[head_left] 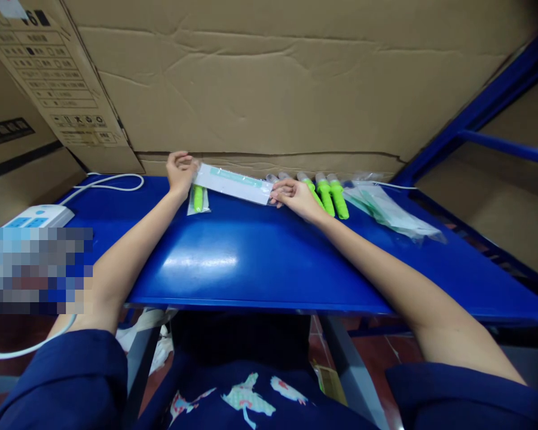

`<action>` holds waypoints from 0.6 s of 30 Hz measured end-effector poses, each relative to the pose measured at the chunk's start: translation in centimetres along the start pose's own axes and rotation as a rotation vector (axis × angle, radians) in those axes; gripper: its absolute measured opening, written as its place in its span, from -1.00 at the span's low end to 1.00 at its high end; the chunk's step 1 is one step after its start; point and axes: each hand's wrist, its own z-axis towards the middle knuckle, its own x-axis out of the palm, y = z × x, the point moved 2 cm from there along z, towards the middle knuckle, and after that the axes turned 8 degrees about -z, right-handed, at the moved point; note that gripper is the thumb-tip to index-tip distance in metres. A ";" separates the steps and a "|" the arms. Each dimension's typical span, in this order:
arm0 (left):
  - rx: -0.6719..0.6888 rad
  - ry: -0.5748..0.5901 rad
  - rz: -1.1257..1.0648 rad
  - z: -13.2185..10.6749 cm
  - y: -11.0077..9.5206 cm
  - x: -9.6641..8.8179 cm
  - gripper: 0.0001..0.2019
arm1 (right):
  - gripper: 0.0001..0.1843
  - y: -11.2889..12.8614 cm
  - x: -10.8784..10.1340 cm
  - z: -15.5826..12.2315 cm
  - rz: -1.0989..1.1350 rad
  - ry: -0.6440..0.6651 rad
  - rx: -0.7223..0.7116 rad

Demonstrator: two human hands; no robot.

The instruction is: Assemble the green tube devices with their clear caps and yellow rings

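A clear plastic bag (235, 186) with a white card and a pale green strip in it is stretched between my two hands above the table. My left hand (182, 170) pinches its left end, and my right hand (296, 196) grips the right end. Under the bag's left part lies a bright green item (198, 199) in a clear wrapper, partly covered. Just beyond my right hand, several bright green handle-shaped items with clear caps (338, 198) lie in a row, some hidden by the hand.
Several flat clear packets (390, 212) lie on the blue table (260, 257) at right. A white power strip (47, 216) with a cable stands at left. Cardboard (269, 89) walls the back, and a blue metal frame (479, 101) rises at right.
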 end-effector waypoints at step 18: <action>0.693 1.046 0.819 -12.2 -8.4 6.6 -0.66 | -0.47 1.1 1.8 -1.1 -0.052 0.124 -0.091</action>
